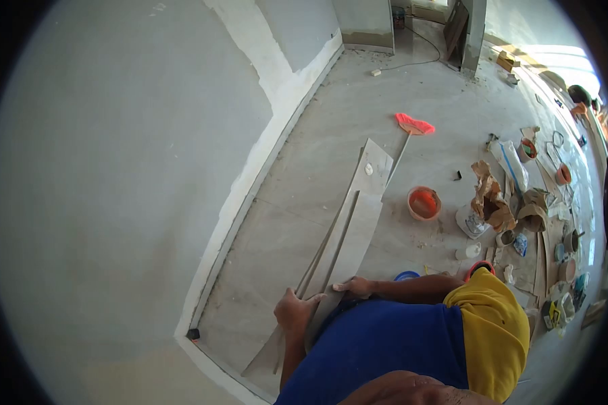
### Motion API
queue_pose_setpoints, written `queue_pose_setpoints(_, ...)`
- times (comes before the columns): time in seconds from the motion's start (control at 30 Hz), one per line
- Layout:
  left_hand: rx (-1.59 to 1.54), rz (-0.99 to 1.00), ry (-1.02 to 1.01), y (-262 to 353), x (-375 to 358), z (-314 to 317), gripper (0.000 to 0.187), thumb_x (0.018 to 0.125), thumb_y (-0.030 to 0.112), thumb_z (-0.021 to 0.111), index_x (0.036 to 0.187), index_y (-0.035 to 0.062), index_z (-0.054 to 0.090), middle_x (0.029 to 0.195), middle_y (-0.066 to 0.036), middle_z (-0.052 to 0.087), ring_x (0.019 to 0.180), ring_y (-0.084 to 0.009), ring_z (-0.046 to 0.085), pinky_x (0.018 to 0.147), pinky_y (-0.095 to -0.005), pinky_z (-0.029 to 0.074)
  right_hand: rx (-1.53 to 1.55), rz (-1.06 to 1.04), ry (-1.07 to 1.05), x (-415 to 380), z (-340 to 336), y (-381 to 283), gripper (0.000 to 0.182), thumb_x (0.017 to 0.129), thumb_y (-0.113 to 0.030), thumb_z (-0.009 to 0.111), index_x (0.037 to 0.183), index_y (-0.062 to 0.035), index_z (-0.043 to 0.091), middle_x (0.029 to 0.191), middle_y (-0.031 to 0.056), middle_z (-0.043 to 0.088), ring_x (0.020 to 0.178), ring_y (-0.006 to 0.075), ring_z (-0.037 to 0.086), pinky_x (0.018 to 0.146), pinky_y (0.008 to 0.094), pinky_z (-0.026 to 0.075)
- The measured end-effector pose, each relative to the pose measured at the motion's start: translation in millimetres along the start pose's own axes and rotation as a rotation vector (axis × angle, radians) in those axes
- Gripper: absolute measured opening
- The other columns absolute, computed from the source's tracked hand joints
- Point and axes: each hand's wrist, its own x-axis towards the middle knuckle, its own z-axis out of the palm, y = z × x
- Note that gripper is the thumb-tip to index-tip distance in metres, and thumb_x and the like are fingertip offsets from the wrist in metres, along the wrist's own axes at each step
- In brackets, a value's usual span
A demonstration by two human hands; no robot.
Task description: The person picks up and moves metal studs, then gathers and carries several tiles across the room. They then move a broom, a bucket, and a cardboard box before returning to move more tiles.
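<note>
My left hand (296, 309) grips the left edge of a small stack of long pale boards (355, 233), fingers wrapped round the edge. On the opposite edge, my right hand (356, 288) is closed as well, close to my body. The boards overlap lengthwise, slightly fanned, and stretch away from me over the floor. A whitish oval patch (369, 169) marks the far end of one board. Beyond that end lies a broom (415, 125) with a bright pink head, its handle partly hidden by the boards.
Right of the boards stands an orange-red bucket (424, 203). Past it are a white bucket (471, 222), crumpled brown paper bags (492, 199) and scattered tools and tubs. A plastered wall (115, 148) runs along the left. A cable (412, 65) lies on the far floor.
</note>
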Motion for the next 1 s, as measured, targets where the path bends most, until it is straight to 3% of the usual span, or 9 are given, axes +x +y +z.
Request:
queue_pose_setpoints(0.1,0.029,0.128,-0.075,19.3,93.7,-33.0,0.086,0.046,0.063,0.078,0.096,-0.0039,0.059,0.085,-0.023,0.064,0.086,-0.038,0.063,0.075,-0.0428,0.049,0.104,-0.102,0.064,52.2,6.1,-55.6,0.05,0.086,-0.024,0.063,0.124,0.0037,0.046,0.122,0.0139,0.054,0.111,0.0286,0.052,0.098,0.0423,0.041)
queue_pose_setpoints(0.2,0.094,0.318,-0.057,40.4,165.3,-29.5,0.077,0.05,0.063,0.076,0.088,-0.0021,0.058,0.077,-0.021,0.064,0.076,-0.0373,0.064,0.068,-0.0429,0.05,0.102,-0.127,0.116,91.9,-19.1,-93.7,0.063,0.08,-0.03,0.069,0.129,-0.0012,0.042,0.13,0.0133,0.047,0.122,0.0297,0.042,0.101,0.0448,0.035)
queue_pose_setpoints(0.33,0.162,0.453,-0.092,92.3,266.5,-14.2,0.076,0.05,0.065,0.075,0.082,-0.0009,0.058,0.076,-0.02,0.064,0.074,-0.0383,0.063,0.067,-0.0432,0.049,0.118,-0.28,0.314,100.6,-17.7,-183.5,0.063,0.08,-0.03,0.07,0.13,-0.0027,0.043,0.129,0.0132,0.048,0.121,0.0291,0.043,0.1,0.0459,0.036)
queue_pose_setpoints(0.4,0.176,0.499,-0.119,125.6,310.3,-4.9,0.076,0.049,0.066,0.075,0.081,-0.0006,0.057,0.076,-0.02,0.064,0.074,-0.0387,0.063,0.066,-0.0436,0.049,0.095,-0.29,0.439,110.3,-33.8,-224.9,0.053,0.082,-0.023,0.067,0.125,0.0024,0.046,0.119,0.0146,0.055,0.113,0.0299,0.05,0.098,0.0446,0.04)
queue_pose_setpoints(0.57,0.152,0.567,-0.084,237.1,427.1,17.4,0.075,0.048,0.065,0.076,0.079,-0.0009,0.057,0.074,-0.021,0.063,0.075,-0.0392,0.063,0.067,-0.0448,0.049,0.106,-0.395,0.263,181.1,-157.9,-318.0,0.069,0.078,-0.037,0.071,0.128,0.0032,0.044,0.127,0.0145,0.05,0.12,0.0275,0.044,0.099,0.0397,0.039)
queue_pose_setpoints(0.67,0.156,0.577,-0.069,315.0,487.3,11.1,0.074,0.048,0.064,0.076,0.078,-0.0015,0.056,0.074,-0.021,0.063,0.075,-0.0398,0.062,0.067,-0.0452,0.049,-0.144,-0.383,0.578,191.6,-205.9,-407.2,0.07,0.073,-0.044,0.073,0.121,0.0036,0.053,0.119,0.0137,0.057,0.112,0.0266,0.052,0.095,0.0382,0.042)
queue_pose_setpoints(0.8,0.066,0.624,-0.058,390.7,557.8,11.2,0.075,0.048,0.064,0.076,0.077,-0.0012,0.056,0.074,-0.022,0.063,0.075,-0.04,0.062,0.066,-0.0456,0.048,0.053,-0.304,0.518,172.4,-215.7,-521.7,0.07,0.072,-0.046,0.073,0.113,0.0087,0.056,0.113,0.0129,0.059,0.105,0.0241,0.055,0.092,0.0359,0.044)
queue_pose_setpoints(0.9,0.098,0.638,-0.077,460.4,601.7,10.6,0.074,0.047,0.064,0.077,0.077,-0.001,0.057,0.073,-0.022,0.063,0.075,-0.0402,0.062,0.066,-0.0457,0.048,-0.091,-0.227,0.631,145.4,-222.2,-604.6,0.061,0.079,-0.039,0.069,0.118,0.0052,0.054,0.112,0.0135,0.059,0.101,0.0275,0.057,0.084,0.0379,0.049)
queue_pose_setpoints(1.0,0.142,0.69,-0.074,533.4,647.0,14.7,0.075,0.046,0.065,0.076,0.076,-0.0009,0.056,0.072,-0.021,0.063,0.072,-0.0401,0.062,0.064,-0.0454,0.048,-0.163,-0.377,0.665,155.1,-274.2,-656.3,0.063,0.079,-0.042,0.068,0.116,0.0066,0.055,0.11,0.0143,0.061,0.101,0.0278,0.057,0.085,0.0378,0.048)
